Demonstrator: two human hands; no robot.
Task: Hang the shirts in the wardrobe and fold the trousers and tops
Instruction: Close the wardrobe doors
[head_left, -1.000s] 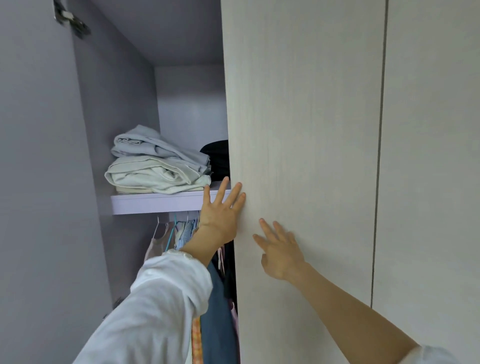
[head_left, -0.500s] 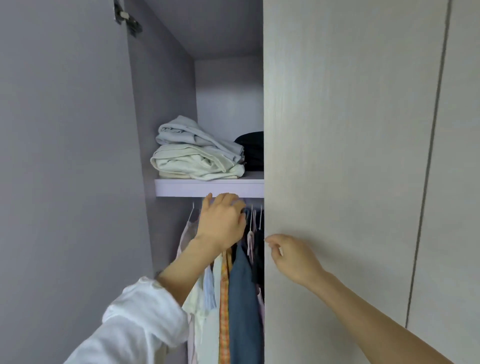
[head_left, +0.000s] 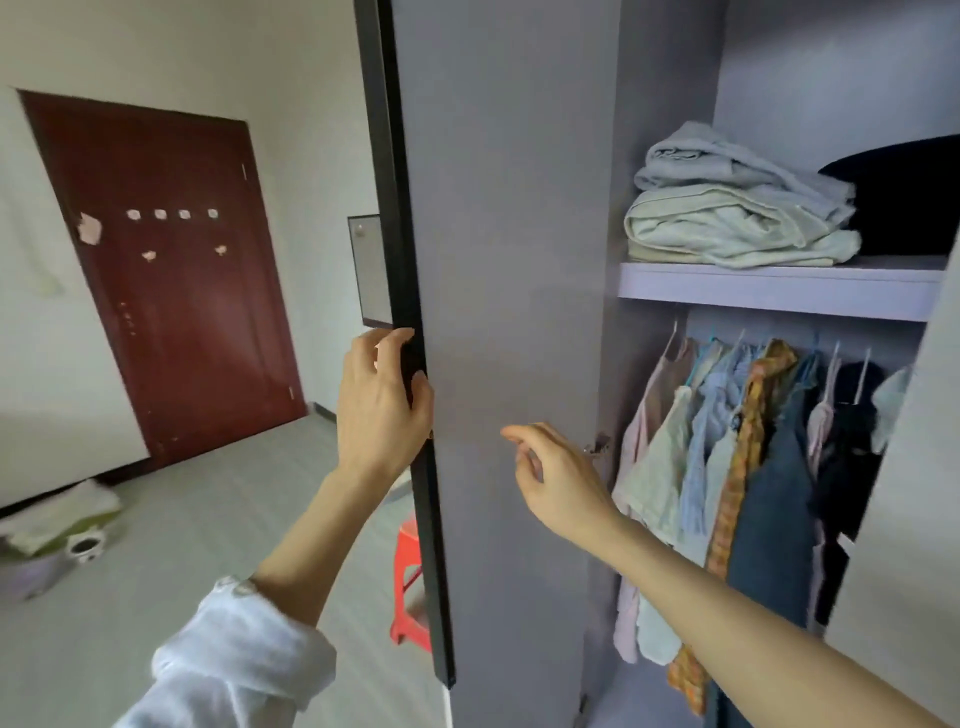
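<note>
L hand (head_left: 382, 400) has its grip on the dark edge of the wardrobe door (head_left: 511, 312), fingers curled round it from the outside, thumb on the inner face. R hand (head_left: 558, 478) hangs just in front of the door's inner face, fingers loosely bent, holding nothing; can't tell if a fingertip touches the panel.

Progress, judging from what's visible: the hanging part looks largely done. A row of shirts (head_left: 727, 467) is on hangers under the shelf (head_left: 774, 288), packed close: pale pink, mint, light blue, an orange check, dark blue, black. On the shelf sits a stack of folded clothes (head_left: 737, 213), light blue on top of cream, w/ a dark folded item (head_left: 909, 197) just to its right. So some folding is done too. Whether more trousers or tops wait elsewhere can't be told from here; no loose garment is in either hand. Door handling prob. means opening or closing the wardrobe btwn loads.

Room: grey floor (head_left: 208, 519), white walls, a dark red room door (head_left: 166, 270) far left w/ small stickers on it. A red plastic stool (head_left: 410, 577) stands just behind the wardrobe door's edge. Near the left wall, low down, a blurred pile of pale stuff (head_left: 52, 525) on the floor; not clear enough to say what.
</note>
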